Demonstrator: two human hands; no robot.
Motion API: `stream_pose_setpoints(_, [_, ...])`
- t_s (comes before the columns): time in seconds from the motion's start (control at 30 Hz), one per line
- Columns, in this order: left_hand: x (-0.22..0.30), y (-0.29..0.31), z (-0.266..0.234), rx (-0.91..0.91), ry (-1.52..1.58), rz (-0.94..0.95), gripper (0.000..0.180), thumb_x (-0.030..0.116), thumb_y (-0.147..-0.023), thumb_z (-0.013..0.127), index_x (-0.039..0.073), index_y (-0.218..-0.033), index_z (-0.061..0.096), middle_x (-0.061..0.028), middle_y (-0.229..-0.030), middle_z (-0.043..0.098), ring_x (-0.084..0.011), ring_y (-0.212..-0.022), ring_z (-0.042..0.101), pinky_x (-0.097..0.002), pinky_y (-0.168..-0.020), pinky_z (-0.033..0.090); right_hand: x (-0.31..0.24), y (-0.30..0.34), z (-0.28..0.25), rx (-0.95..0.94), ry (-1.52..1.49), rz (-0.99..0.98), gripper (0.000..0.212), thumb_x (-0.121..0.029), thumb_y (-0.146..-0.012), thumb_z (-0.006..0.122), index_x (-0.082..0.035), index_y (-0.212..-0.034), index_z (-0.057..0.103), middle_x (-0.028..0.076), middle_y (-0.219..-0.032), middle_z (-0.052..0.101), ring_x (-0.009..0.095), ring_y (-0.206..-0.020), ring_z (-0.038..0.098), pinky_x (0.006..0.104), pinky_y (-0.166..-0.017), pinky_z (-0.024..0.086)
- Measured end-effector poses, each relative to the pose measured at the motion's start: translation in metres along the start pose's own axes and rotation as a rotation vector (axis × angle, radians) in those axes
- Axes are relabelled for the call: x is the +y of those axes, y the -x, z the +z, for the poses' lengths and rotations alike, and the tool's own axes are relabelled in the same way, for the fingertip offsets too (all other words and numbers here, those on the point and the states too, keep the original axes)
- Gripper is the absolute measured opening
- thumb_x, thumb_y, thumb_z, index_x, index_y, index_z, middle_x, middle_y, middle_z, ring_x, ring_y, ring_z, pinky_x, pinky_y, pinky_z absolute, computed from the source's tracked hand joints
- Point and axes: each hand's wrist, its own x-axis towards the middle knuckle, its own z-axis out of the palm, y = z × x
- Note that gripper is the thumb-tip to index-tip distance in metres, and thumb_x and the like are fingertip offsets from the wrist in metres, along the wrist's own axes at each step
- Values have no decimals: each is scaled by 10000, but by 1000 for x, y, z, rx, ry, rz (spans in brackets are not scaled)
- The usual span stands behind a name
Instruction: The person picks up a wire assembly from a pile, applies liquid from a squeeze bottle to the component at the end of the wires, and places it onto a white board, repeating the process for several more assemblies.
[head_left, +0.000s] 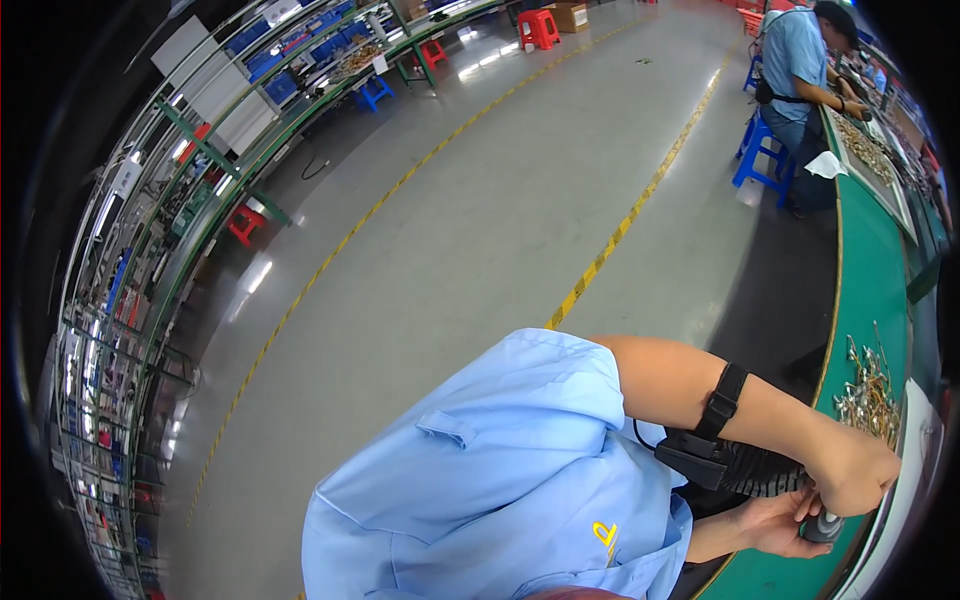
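Observation:
My left arm, with a black strap around it, reaches over the green bench at the right. My left hand [855, 472] is closed and bent downward; its fingertips and whatever they grip are hidden. Just below it, my right hand [780, 522] is curled around a dark grey, rounded object [822, 527] with a paler top, too small to name more exactly. The two hands are close together over the bench. Right beside my left hand lies a pile of small metal parts with thin wires [868, 400].
The green bench top [868, 270] runs away along the right. Farther up it, a person in a blue shirt [795, 60] works near a blue stool [765, 155] and another heap of parts [865, 145]. Yellow floor tape [630, 215] marks the aisle; racks [190, 210] line the left.

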Motion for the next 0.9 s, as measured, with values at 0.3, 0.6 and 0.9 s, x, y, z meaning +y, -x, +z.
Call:
stream_pose_setpoints(0.3, [0, -33, 58, -202, 121, 202, 211, 11, -722, 428, -65, -574, 556, -195, -621, 608, -248, -500, 625, -371, -454, 496, -45, 27, 2, 357, 271, -402, 448, -386, -878, 605, 35, -921, 459, 100, -782, 467, 133, -633, 446, 249, -759, 411])
stream_pose_setpoints(0.6, [42, -39, 95, -600, 190, 268, 193, 3, -680, 434, -43, -560, 577, -186, -591, 606, -252, -487, 618, -370, -456, 482, -121, 81, 4, 51, 27, -328, 399, -402, -872, 616, -22, -905, 500, 53, -788, 478, 138, -667, 463, 243, -755, 410])
stream_pose_setpoints(0.9, [58, -46, 189, -902, 474, 337, 218, 5, -702, 453, -11, -488, 490, -181, -535, 550, -257, -468, 565, -390, -437, 440, -119, 140, 54, 578, 583, -950, 346, -370, -895, 570, -34, -955, 516, 46, -820, 498, 155, -783, 495, 262, -708, 423])
